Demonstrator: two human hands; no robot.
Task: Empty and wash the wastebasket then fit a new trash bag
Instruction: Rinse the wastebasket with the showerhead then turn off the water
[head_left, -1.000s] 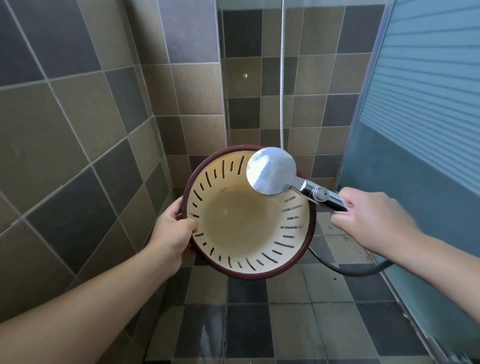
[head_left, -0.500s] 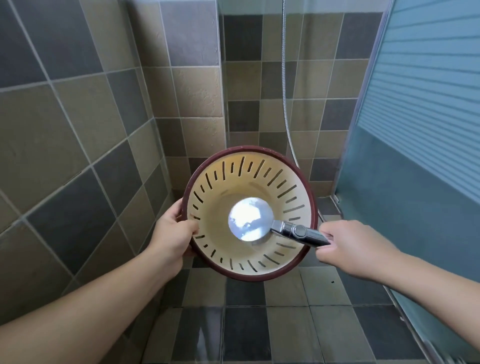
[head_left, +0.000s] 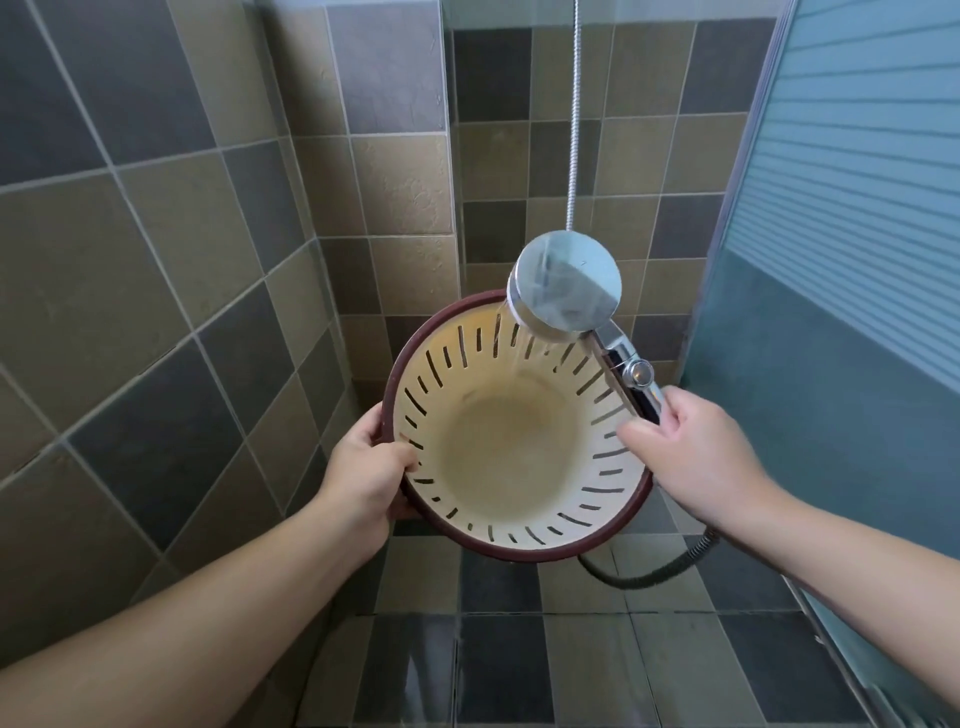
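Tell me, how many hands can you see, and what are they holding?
2. The left hand grips the wastebasket by its left rim. The right hand holds the shower head by its handle, over the basket's far rim. No others show.

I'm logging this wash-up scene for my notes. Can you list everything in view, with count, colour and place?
Round slotted plastic wastebasket: one, cream inside with a dark red rim, centre, tilted toward the camera, empty.
Round chrome handheld shower head: one, silver, over the basket's upper right rim, spraying water inside.
Metal shower hose: one, silver above and darker where it loops below the basket.
Square wall and floor tiles: many, tan, brown and dark grey, left, back and below.
Frosted glass partition: one, blue-grey, right.
Left hand: grips the basket's left rim.
Right hand: holds the shower handle.
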